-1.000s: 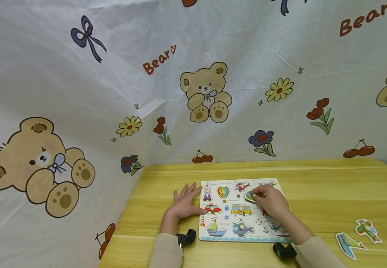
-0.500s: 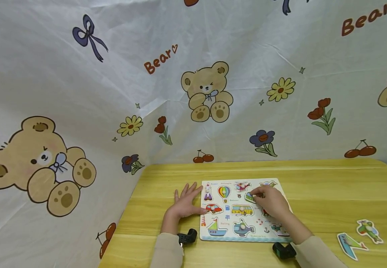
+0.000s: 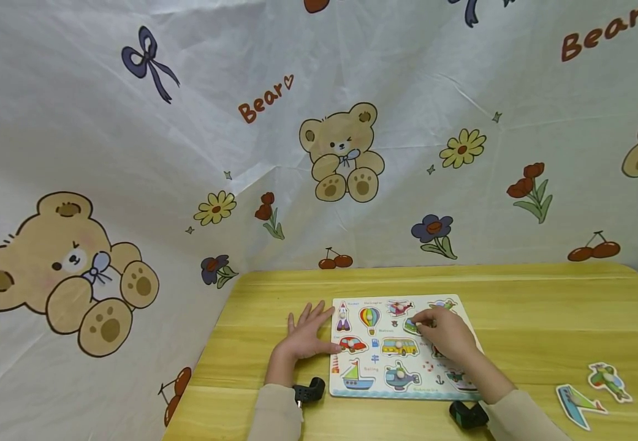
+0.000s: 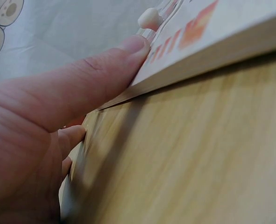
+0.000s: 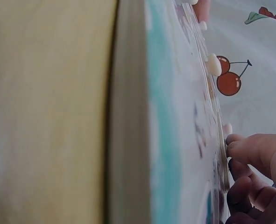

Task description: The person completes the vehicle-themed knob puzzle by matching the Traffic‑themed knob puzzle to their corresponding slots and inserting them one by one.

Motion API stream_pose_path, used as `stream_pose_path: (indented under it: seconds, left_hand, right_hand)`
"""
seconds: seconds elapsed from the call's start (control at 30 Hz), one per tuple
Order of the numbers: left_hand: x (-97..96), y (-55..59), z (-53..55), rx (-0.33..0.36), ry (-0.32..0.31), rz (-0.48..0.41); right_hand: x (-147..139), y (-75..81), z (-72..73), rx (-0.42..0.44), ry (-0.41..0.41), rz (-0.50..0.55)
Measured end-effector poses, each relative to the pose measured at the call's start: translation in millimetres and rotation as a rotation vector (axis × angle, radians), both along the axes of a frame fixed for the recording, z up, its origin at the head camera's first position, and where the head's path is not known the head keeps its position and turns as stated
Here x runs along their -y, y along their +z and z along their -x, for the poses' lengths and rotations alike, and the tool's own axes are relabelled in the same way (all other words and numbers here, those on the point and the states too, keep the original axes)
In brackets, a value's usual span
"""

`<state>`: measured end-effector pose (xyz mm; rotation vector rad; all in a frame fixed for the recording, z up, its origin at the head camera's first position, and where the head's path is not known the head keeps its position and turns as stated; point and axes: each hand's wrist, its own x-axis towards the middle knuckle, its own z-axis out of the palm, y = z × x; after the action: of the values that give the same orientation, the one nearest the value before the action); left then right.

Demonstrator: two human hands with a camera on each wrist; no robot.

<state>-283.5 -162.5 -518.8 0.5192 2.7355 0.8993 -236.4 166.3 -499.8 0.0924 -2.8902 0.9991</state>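
Observation:
A flat wooden puzzle board (image 3: 363, 356) with picture pieces and small knobs lies on the table. My right hand (image 3: 450, 335) reaches over its right part and pinches a green puzzle piece (image 3: 410, 327), partly hidden by the fingers, at the board's upper middle. In the right wrist view the thumb and fingers (image 5: 254, 149) are close to the board's face. My left hand (image 3: 303, 339) lies at the board's left edge with its fingers spread and straight. Its thumb (image 4: 128, 51) presses on the board's edge, near the red car piece (image 3: 352, 344).
Two loose pieces lie on the table at the right: a green airplane piece (image 3: 610, 382) and a blue and green piece (image 3: 575, 407). Black wrist devices (image 3: 310, 390) sit near both sleeves. A bear-print cloth (image 3: 346, 226) hangs behind and left of the table.
The green piece has shifted slightly under the right fingers and looks a little flatter on the board. My left hand stays in place.

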Motion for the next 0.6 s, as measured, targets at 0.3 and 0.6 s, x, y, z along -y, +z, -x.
stream_pose_path:
  seconds: [0.3, 0.6]
  left_hand:
    - [-1.2, -1.1, 0.2, -0.005, -0.005, 0.006]
    - [-1.0, 1.7, -1.5, 0.0, 0.001, 0.007]
  right_hand:
    - [-1.6, -3.2, 2.6, -0.024, 0.014, -0.032]
    - [-0.7, -2.2, 2.8, -0.025, 0.029, -0.025]
